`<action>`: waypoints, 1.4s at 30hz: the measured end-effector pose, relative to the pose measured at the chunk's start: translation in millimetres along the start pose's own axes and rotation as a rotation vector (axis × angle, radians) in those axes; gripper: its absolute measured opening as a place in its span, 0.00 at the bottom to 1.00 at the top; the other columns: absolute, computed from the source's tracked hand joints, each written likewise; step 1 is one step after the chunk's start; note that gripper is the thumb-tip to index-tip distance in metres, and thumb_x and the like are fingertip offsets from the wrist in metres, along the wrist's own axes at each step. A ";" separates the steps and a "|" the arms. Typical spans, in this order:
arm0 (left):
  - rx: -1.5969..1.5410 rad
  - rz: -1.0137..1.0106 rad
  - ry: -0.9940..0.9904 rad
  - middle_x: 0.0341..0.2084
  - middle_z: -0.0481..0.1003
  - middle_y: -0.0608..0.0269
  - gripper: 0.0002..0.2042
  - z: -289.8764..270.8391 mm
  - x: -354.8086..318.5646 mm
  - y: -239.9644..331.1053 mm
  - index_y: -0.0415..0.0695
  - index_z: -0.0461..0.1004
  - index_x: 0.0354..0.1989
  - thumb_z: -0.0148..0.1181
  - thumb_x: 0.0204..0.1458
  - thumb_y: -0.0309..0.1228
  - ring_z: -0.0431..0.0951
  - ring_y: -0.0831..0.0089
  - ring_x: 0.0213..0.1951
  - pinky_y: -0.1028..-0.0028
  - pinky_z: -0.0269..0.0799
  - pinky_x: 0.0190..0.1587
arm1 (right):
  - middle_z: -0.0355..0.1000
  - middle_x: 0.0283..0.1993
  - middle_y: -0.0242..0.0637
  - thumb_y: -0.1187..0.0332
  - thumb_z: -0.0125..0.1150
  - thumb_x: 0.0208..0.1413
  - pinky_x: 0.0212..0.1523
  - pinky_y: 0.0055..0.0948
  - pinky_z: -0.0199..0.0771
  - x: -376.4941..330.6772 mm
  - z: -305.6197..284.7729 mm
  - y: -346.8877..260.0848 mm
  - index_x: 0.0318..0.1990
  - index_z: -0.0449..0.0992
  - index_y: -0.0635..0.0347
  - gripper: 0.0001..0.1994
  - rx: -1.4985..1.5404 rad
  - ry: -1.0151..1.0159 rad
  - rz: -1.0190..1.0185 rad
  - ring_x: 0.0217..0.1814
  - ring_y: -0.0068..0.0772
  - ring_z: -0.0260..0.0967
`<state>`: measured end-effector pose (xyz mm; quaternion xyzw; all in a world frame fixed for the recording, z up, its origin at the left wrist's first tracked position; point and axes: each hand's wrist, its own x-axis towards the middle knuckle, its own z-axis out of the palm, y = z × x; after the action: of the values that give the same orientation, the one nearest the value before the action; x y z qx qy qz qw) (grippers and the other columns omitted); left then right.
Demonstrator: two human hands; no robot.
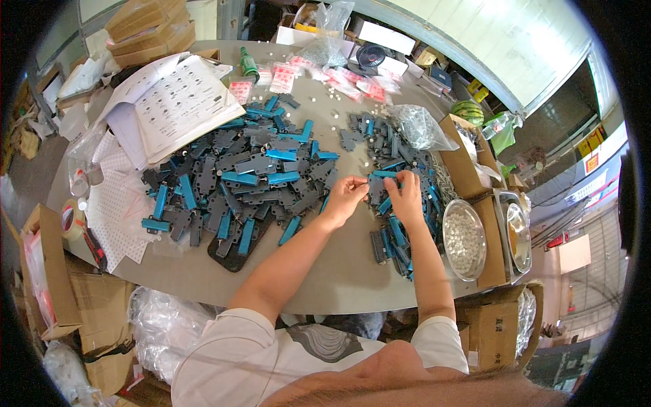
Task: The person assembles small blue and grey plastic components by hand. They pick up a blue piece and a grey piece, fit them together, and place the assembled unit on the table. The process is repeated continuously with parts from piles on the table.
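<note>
Over the middle of the table, my left hand (347, 198) is closed in a pinch near its fingertips; whatever it holds is too small to make out. Close beside it, my right hand (405, 198) grips a flat dark grey plastic part (375, 188) between thumb and fingers. A large heap of dark grey and blue plastic parts (256, 164) spreads to the left of my hands. Under and beyond my right hand lies a second, narrower pile of similar parts (399, 239). A metal bowl (447, 252) of small white pieces (464, 239) stands right of that pile.
Printed sheets (183, 102) lie at the far left of the table (325, 271). A green bottle (248, 64), red-and-white plastic bags (283, 78) and a small black fan (370, 57) are at the back. Cardboard boxes (489, 220) line the right edge, near a watermelon (467, 112).
</note>
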<state>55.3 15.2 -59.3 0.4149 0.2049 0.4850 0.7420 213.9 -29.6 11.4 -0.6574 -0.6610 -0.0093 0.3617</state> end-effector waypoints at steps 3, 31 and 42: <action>-0.063 0.035 -0.032 0.30 0.73 0.66 0.10 -5.5 4.0 -1.7 0.38 0.71 0.41 0.59 0.53 0.28 0.72 0.79 0.31 0.77 0.70 0.35 | 0.65 0.21 0.37 0.51 0.50 0.60 0.29 0.33 0.62 7.9 -4.9 1.4 0.26 0.67 0.66 0.23 0.217 -0.251 0.300 0.23 0.37 0.61; -0.271 -0.148 0.115 0.30 0.72 0.62 0.15 -1.1 17.8 -27.6 0.41 0.66 0.43 0.43 0.63 0.42 0.72 0.74 0.31 0.71 0.70 0.39 | 0.71 0.45 0.51 0.67 0.72 0.36 0.49 0.41 0.69 131.4 142.7 14.4 0.51 0.67 0.62 0.31 -0.080 -0.398 0.145 0.49 0.51 0.68; 0.101 -0.104 0.086 0.34 0.71 0.64 0.09 -1.4 20.3 -38.6 0.41 0.67 0.43 0.50 0.59 0.33 0.73 0.76 0.34 0.75 0.69 0.37 | 0.70 0.32 0.41 0.71 0.66 0.42 0.33 0.33 0.70 69.0 19.2 44.7 0.43 0.66 0.64 0.20 0.354 -0.119 0.502 0.30 0.30 0.68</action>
<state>84.6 26.8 -89.5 0.4192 0.2821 0.4521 0.7351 252.8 45.3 10.3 -0.7262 -0.4893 0.2343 0.4223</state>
